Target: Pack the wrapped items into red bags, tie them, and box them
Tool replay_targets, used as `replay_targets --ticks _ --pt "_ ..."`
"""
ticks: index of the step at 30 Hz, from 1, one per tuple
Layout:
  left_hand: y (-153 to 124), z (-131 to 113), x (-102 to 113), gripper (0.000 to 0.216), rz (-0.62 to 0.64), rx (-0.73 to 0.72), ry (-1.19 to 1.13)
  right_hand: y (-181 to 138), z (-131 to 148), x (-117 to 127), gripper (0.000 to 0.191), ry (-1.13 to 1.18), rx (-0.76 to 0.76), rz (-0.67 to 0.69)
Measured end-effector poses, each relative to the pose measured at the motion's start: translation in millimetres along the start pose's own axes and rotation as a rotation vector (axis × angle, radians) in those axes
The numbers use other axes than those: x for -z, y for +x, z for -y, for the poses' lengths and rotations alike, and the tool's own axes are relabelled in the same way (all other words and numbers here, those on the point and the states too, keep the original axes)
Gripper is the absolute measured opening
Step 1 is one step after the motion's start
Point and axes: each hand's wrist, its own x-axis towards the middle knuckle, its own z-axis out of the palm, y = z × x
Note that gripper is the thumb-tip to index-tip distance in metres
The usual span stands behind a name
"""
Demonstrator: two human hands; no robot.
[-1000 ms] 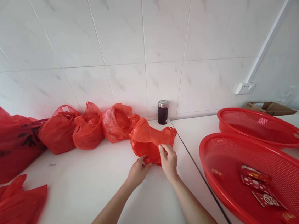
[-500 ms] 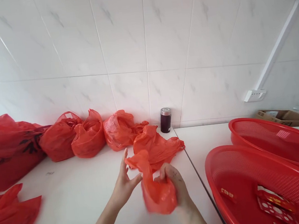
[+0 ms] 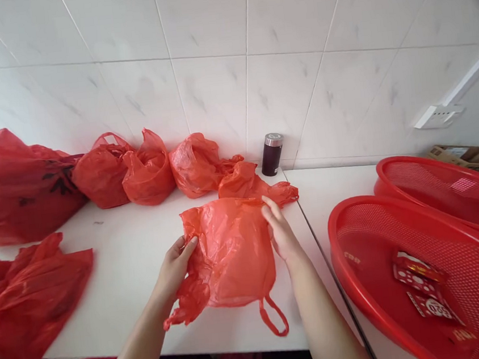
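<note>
A thin red plastic bag (image 3: 239,254) is spread out between my two hands above the white table. My left hand (image 3: 178,261) pinches the bag's left side, thumb on top, with crumpled plastic hanging below it. On the right, my right hand (image 3: 279,229) grips the bag's upper right edge; its fingertips lie partly behind the plastic. One looped handle dangles at the bag's lower right. Just behind, another crumpled red plastic bag (image 3: 244,181) lies on the table.
Several filled red bags (image 3: 149,175) line the wall, and more red plastic (image 3: 38,298) lies at left. A dark tumbler (image 3: 271,154) stands at the back. To the right are a red basket (image 3: 356,230) holding small packets (image 3: 418,269), a second red basket (image 3: 431,193) and a cardboard box (image 3: 472,158).
The bag, bunched up half a second ago, is now spread wide. My left hand has closed on its side, and my right hand has shifted to its upper right edge. The view has tilted down.
</note>
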Motion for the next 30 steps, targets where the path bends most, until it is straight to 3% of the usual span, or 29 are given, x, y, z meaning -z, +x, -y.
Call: replay_targets --ticks 3,9,12,14,17,20,24,30 --pt "-1 4 19 0.037 -0.062 0.002 -0.026 -3 -6 -5 0.082 0.045 -0.095 0.098" --pt "3 23 56 0.044 -0.182 -0.027 0.138 6 -23 -5 0.065 0.031 -0.055 -0.115" --pt "-1 27 58 0.044 -0.387 -0.183 0.234 13 -33 -3 0.059 0.003 -0.032 -0.179" --pt "-9 30 47 0.042 -0.464 -0.347 0.360 15 -38 -3 0.057 -0.034 -0.006 -0.229" --pt "-20 42 20 0.036 -0.360 -0.606 0.775 15 -43 -6 0.055 -0.100 0.039 -0.252" --pt "-21 58 3 0.028 -0.255 -0.612 1.108 15 -46 -7 0.052 -0.161 0.066 -0.235" --pt "-13 65 16 0.023 -0.150 -0.495 1.137 19 -49 1 0.049 -0.253 0.089 -0.262" --pt "-13 61 42 0.035 -0.166 -0.420 1.156 25 -53 16 0.052 -0.394 0.128 -0.344"
